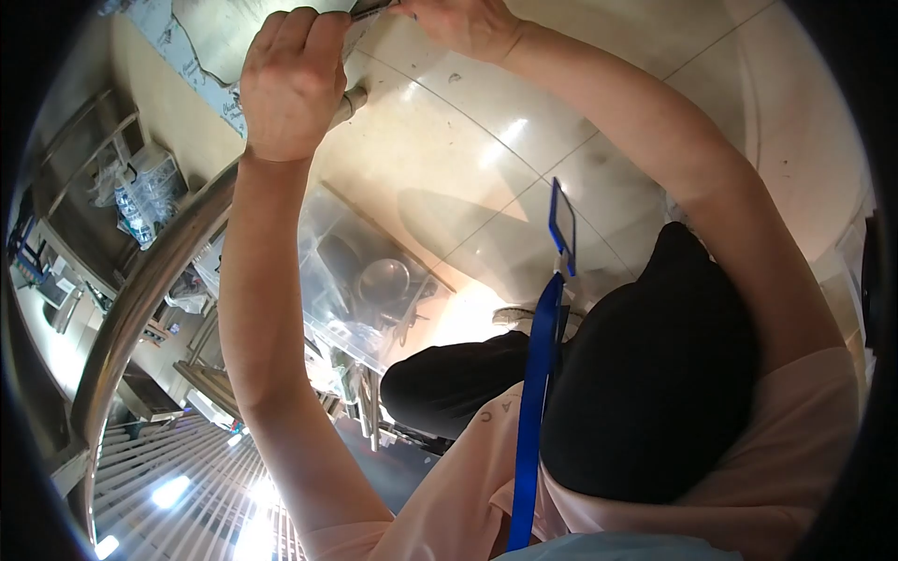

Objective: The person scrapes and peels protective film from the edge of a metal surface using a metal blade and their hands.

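My left hand (295, 84) is closed, its fingers curled down at the edge of a shiny sheet with printed white-and-blue film (178, 56) along its border. What those fingers hold is hidden behind them. At the top edge of the view, my right hand (468, 26) has its fingertips pressed together. A thin dark strip or edge (370, 9) shows between the two hands, too cut off to name. Below the left hand, a short metal tube end (354, 99) sticks out near the wrist.
A curved metal rail (140, 290) runs along the left. Beyond it, a clear plastic bag with bottles (140, 196) sits on a rack. A transparent plastic bin (360, 280) stands on the tiled floor (477, 112). A blue lanyard (535, 402) with a badge hangs from my neck.
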`<state>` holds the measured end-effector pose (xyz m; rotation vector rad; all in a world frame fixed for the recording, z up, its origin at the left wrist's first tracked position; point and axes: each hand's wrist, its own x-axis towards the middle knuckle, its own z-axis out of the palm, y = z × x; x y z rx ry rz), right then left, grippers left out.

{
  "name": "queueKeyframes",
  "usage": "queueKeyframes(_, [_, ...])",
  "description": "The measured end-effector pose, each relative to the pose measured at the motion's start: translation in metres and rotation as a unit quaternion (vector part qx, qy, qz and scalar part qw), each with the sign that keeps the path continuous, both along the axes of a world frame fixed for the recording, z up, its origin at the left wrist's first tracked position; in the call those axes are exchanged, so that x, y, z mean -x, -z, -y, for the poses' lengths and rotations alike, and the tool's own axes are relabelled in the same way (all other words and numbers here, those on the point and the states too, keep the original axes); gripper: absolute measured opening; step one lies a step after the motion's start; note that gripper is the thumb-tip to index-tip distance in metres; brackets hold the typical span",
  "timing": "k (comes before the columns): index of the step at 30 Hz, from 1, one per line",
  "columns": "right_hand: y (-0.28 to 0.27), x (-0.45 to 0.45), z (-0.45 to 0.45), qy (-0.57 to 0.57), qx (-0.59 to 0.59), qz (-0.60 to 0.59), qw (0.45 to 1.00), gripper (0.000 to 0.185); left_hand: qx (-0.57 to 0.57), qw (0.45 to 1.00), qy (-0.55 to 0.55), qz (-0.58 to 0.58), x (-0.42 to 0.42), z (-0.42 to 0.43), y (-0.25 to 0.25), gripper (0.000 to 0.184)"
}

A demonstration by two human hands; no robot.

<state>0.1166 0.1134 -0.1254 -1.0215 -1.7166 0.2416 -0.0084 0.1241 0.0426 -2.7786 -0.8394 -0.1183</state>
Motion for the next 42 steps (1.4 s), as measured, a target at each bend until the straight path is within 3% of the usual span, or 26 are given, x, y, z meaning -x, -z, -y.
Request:
queueKeyframes(6, [0.003, 0.002, -0.001, -0.034, -0.004, -0.035, 0.999, 0.007, 0.021, 0.999, 0.01, 0.024, 0.002, -0.004, 0.004, 0.011])
queueKeyframes(9, [0.014, 0.019, -0.006, -0.107, 0.022, -0.079, 0.991, 0.007, 0.047, 0.999, -0.011, 0.002, 0.004, -0.003, 0.002, 0.01])
queueKeyframes(10, [0.019, 0.017, -0.004, -0.077, -0.052, -0.068, 0.993, 0.012, 0.06, 0.997, -0.032, -0.025, 0.007, 0.002, -0.001, 0.01])
queueKeyframes(12, [0.021, 0.038, -0.001, -0.132, -0.09, 0.001, 0.987, 0.01, 0.066, 0.994, -0.062, -0.062, 0.031, 0.014, -0.004, 0.007])
queueKeyframes(13, [0.013, 0.049, 0.007, -0.151, -0.032, 0.067, 0.986, 0.01, 0.074, 0.993, -0.077, -0.052, 0.053, 0.022, -0.004, 0.005])
queueKeyframes(17, [0.011, 0.093, 0.023, -0.185, -0.006, 0.001, 0.983, 0.008, 0.075, 0.985, -0.152, -0.035, 0.086, 0.044, -0.004, 0.005])
queueKeyframes(20, [0.013, 0.1, 0.024, -0.19, 0.028, -0.013, 0.981, 0.009, 0.061, 0.989, -0.138, 0.006, 0.092, 0.044, 0.002, 0.007])
queueKeyframes(22, [0.004, 0.091, 0.027, -0.237, 0.083, -0.047, 0.967, 0.011, 0.115, 0.979, -0.161, 0.048, 0.096, 0.04, -0.003, 0.005])
queueKeyframes(25, [-0.047, 0.046, 0.054, -0.315, 0.273, -0.043, 0.908, 0.014, 0.178, 0.917, -0.264, 0.239, 0.1, 0.043, -0.008, 0.012])
queueKeyframes(26, [-0.065, 0.038, 0.057, -0.318, 0.364, -0.121, 0.867, 0.015, 0.271, 0.783, -0.372, 0.418, 0.079, 0.057, -0.017, 0.017])
queueKeyframes(28, [-0.092, 0.021, 0.063, -0.306, 0.529, -0.266, 0.745, 0.018, 0.309, 0.651, -0.391, 0.573, 0.06, 0.069, -0.014, 0.02])
queueKeyframes(30, [-0.101, 0.01, 0.064, -0.324, 0.53, -0.302, 0.723, 0.024, 0.424, 0.557, -0.399, 0.592, 0.033, 0.085, -0.005, 0.024])
queueKeyframes(31, [-0.105, 0.006, 0.065, -0.329, 0.517, -0.312, 0.726, 0.023, 0.455, 0.57, -0.365, 0.578, 0.023, 0.09, 0.002, 0.026])
queueKeyframes(32, [-0.109, 0.002, 0.065, -0.336, 0.503, -0.322, 0.728, 0.022, 0.501, 0.522, -0.336, 0.603, 0.012, 0.092, 0.005, 0.025])
queueKeyframes(34, [-0.116, -0.01, 0.063, -0.338, 0.497, -0.31, 0.737, 0.02, 0.501, 0.482, -0.368, 0.617, 0.001, 0.092, 0.008, 0.026])
queueKeyframes(42, [-0.124, -0.042, 0.05, -0.336, 0.47, -0.286, 0.765, 0.019, 0.543, 0.428, -0.337, 0.64, -0.021, 0.072, 0.0, 0.008])
